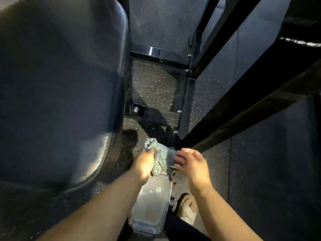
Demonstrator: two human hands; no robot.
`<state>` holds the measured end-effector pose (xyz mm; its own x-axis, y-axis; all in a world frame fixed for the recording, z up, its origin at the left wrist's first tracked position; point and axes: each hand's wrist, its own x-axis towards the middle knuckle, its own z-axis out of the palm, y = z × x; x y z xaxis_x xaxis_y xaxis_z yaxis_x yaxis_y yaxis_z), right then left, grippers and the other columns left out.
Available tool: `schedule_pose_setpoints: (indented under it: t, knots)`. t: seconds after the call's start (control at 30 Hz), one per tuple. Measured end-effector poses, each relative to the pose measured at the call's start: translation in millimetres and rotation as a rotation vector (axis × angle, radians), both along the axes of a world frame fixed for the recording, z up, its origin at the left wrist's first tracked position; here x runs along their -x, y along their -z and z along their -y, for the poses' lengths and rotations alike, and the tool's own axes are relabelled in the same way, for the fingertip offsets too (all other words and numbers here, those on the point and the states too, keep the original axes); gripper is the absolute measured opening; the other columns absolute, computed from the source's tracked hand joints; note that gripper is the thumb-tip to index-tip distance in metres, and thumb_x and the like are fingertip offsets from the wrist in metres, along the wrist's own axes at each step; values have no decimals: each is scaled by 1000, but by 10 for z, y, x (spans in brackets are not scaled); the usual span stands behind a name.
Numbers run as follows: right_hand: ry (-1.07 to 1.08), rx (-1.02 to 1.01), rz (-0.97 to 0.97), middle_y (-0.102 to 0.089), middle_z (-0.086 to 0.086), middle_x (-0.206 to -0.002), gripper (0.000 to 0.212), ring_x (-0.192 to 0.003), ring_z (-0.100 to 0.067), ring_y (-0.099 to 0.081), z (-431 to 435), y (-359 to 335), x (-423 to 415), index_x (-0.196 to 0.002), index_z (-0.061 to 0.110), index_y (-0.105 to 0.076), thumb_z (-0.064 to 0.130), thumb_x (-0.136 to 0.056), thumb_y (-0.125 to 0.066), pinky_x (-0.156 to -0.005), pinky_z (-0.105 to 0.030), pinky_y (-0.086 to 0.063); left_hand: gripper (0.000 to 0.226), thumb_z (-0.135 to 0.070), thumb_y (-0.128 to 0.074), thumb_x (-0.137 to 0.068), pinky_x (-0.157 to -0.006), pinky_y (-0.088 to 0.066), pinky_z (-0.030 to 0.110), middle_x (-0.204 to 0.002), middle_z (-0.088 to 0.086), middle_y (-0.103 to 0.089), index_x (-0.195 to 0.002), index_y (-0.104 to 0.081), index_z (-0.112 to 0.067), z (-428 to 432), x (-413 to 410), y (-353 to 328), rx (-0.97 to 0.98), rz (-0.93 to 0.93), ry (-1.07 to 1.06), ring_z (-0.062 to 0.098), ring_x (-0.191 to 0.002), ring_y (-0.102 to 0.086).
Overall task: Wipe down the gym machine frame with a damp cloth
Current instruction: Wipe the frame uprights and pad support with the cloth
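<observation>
My left hand (145, 165) grips a bunched grey-green cloth (157, 154) together with the dark head of a clear spray bottle (151, 204), which hangs down toward me. Just right of the cloth is my right hand (192, 166), fingers straight and relaxed, its fingertips near or touching the bottle's dark head. The black frame of the gym machine (186, 100) lies on the floor just beyond the hands. A black diagonal bar (243, 108) runs from near the cloth up to the right.
A large dark padded seat (57, 87) fills the left side. The speckled rubber floor (152, 87) shows between the frame rails, with a dark wet patch (129, 134) beside the seat. My foot in a tan sandal (186, 205) stands below the right hand.
</observation>
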<state>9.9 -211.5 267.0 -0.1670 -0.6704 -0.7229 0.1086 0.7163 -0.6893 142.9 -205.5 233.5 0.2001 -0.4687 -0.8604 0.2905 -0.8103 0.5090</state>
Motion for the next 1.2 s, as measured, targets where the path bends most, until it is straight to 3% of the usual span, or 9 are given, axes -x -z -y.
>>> schedule_pose_setpoints:
  t: [0.07, 0.23, 0.37, 0.57, 0.77, 0.93, 0.97, 1.07, 1.2]
  knots:
    - [227, 55, -151, -56, -7, -83, 11, -67, -15, -53, 106, 280, 270, -93, 11, -52, 9, -98, -42, -57, -25, -43, 35, -32, -43, -99, -107, -35, 33, -132, 2, -53, -129, -48, -16, 132, 77, 283, 90, 26, 109, 16, -118, -50]
    - [330, 239, -54, -62, -2, -80, 22, -73, -15, -57, 478, 953, 630, -91, 16, -60, 28, -98, -43, -68, -28, -47, 36, -22, -34, -102, -59, -38, -1, -118, -3, -53, -137, -43, -18, 490, 622, 754, 342, -53, 336, 10, -106, -50]
    - [338, 312, 62, -67, 4, -74, 20, -78, -15, -60, 674, 1300, 693, -86, 14, -63, 10, -94, -46, -74, -27, -48, 46, -37, -28, -102, -104, -30, 21, -140, 2, -45, -143, -34, -18, 494, 1104, 1338, 387, -118, 336, 14, -128, -42]
    - [325, 373, 117, -57, 13, -46, 26, -42, 0, -55, 720, 1431, 713, -80, 20, -61, 23, -99, -43, -41, -10, -42, 89, -84, -45, -64, -108, -36, 43, -129, 8, -58, -133, -51, -28, 552, 1235, 2696, 224, -253, 140, 26, -115, -55]
    - [282, 462, 100, -66, 4, -59, 27, -57, -11, -63, 593, 1503, 685, -80, 18, -65, 21, -98, -44, -51, -19, -49, 70, -63, -37, -89, -113, -29, 41, -140, 9, -47, -145, -35, -20, 488, 1203, 1793, 631, -253, 297, 21, -131, -42]
    - [231, 555, -53, -59, -25, -75, 30, -95, -43, -55, 601, 1129, 625, -96, -4, -63, 15, -95, -39, -75, -42, -51, 60, -51, -30, -98, -113, -24, 34, -147, 10, -38, -145, -34, -14, 452, 1183, 2084, 248, -163, 150, 25, -135, -36]
    - [223, 627, -115, -41, -3, -59, 28, -62, -28, -49, 626, 1028, 628, -75, 14, -60, 16, -93, -39, -63, -36, -44, 62, -52, -31, -97, -115, -22, 37, -149, 9, -36, -145, -34, -14, 488, 1193, 2062, 222, -166, 136, 25, -136, -34]
    - [187, 791, -199, -23, 2, -66, 29, -68, -20, -20, 698, 737, 692, -66, 24, -23, 19, -89, -40, -60, -34, -24, 56, -48, -29, -99, -118, -13, 39, -154, -3, -25, -149, -25, -21, 693, 1199, 1617, 519, -240, 176, 16, -142, -21]
    - [151, 1037, -365, -47, 9, -77, 28, -75, -9, -45, 634, 424, 747, -72, 30, -51, 24, -98, -42, -71, -30, -39, 67, -59, -37, -92, -119, -11, 37, -154, -9, -18, -148, -17, -28, 667, 1224, 1317, 716, -279, 176, 10, -143, -16]
